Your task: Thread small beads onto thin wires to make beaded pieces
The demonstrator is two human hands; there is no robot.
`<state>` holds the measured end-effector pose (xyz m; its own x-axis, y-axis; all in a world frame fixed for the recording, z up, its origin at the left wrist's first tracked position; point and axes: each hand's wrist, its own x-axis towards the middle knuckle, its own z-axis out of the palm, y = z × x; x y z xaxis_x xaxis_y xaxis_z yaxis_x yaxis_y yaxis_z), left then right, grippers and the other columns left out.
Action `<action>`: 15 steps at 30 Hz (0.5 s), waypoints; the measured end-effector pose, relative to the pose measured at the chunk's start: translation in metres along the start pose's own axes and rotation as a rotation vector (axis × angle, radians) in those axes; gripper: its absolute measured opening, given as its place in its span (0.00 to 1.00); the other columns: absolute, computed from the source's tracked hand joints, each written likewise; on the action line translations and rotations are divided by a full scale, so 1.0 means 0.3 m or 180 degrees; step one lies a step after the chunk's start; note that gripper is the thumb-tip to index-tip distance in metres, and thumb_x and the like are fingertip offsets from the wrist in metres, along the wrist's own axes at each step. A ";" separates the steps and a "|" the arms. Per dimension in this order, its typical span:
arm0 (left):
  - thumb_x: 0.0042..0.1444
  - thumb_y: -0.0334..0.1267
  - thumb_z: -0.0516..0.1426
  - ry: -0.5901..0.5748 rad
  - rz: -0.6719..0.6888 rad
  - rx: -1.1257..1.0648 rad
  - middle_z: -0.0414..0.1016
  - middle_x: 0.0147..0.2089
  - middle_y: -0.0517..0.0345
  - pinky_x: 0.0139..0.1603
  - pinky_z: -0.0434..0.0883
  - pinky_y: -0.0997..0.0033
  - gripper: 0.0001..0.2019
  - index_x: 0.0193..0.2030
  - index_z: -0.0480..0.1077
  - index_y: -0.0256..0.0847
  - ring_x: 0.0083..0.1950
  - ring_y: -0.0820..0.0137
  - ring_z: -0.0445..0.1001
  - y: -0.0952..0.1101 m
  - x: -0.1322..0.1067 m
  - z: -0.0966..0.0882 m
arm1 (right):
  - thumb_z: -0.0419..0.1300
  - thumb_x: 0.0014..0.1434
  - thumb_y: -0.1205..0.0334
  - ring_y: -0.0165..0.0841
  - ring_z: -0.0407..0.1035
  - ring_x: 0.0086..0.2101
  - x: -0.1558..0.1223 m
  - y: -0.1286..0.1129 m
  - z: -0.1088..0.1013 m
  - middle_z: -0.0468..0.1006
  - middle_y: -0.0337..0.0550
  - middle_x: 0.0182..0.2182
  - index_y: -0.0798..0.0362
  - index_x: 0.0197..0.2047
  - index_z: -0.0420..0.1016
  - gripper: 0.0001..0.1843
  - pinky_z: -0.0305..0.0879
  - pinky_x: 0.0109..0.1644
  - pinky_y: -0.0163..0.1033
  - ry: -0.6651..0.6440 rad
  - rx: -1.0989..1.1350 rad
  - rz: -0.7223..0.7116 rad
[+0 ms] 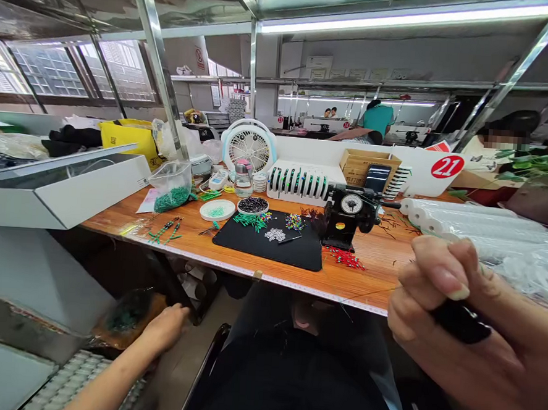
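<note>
My right hand (470,328) is raised close to the camera at the lower right, fingers curled round a small black object (462,321) pressed under the thumb. My left hand (167,328) reaches down below the table's left end, towards a bag of green beads (128,313) on a low surface; its fingers are mostly hidden. On the wooden table (377,261) lies a black mat (276,242) with green, white and mixed-colour beads on it. Beside the mat stands a black hand-cranked machine with a dial (350,213).
A small white fan (248,145), a rack of spools (298,183), bead dishes (253,205), a bag of green beads (173,189) and a cardboard box (367,164) line the back. White rolls (468,220) lie right. A white box (66,186) sits left. Other people work behind.
</note>
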<state>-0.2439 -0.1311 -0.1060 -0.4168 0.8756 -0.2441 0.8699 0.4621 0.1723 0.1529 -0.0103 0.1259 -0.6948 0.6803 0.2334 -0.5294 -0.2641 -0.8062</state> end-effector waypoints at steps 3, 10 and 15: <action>0.45 0.25 0.53 -0.0129 0.0446 -0.0241 0.69 0.53 0.51 0.55 0.61 0.65 0.25 0.53 0.67 0.43 0.55 0.60 0.67 0.151 -0.032 -0.069 | 0.55 0.60 0.53 0.23 0.33 0.17 0.009 -0.009 0.025 0.47 0.33 0.19 0.51 0.29 0.69 0.12 0.31 0.16 0.32 -0.0028 -0.0027 0.0008; 0.46 0.39 0.62 -0.0830 0.2276 -0.2287 0.60 0.63 0.52 0.58 0.59 0.60 0.34 0.62 0.57 0.50 0.60 0.59 0.60 0.593 -0.158 -0.129 | 0.52 0.61 0.51 0.23 0.34 0.15 0.022 -0.019 0.050 0.42 0.31 0.17 0.49 0.29 0.68 0.14 0.33 0.14 0.31 -0.0078 -0.0211 -0.0111; 0.50 0.51 0.57 -0.0772 0.1004 -0.3390 0.68 0.19 0.58 0.27 0.63 0.73 0.17 0.30 0.74 0.36 0.22 0.72 0.66 0.545 -0.050 -0.035 | 0.51 0.62 0.52 0.21 0.35 0.13 0.002 -0.040 0.028 0.45 0.31 0.17 0.49 0.30 0.68 0.13 0.33 0.13 0.30 -0.0249 -0.0232 -0.0089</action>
<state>-0.0982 -0.0673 -0.0643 -0.0562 0.9773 -0.2043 0.2122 0.2116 0.9540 0.1547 -0.0124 0.1402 -0.7176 0.6306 0.2957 -0.5143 -0.1935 -0.8355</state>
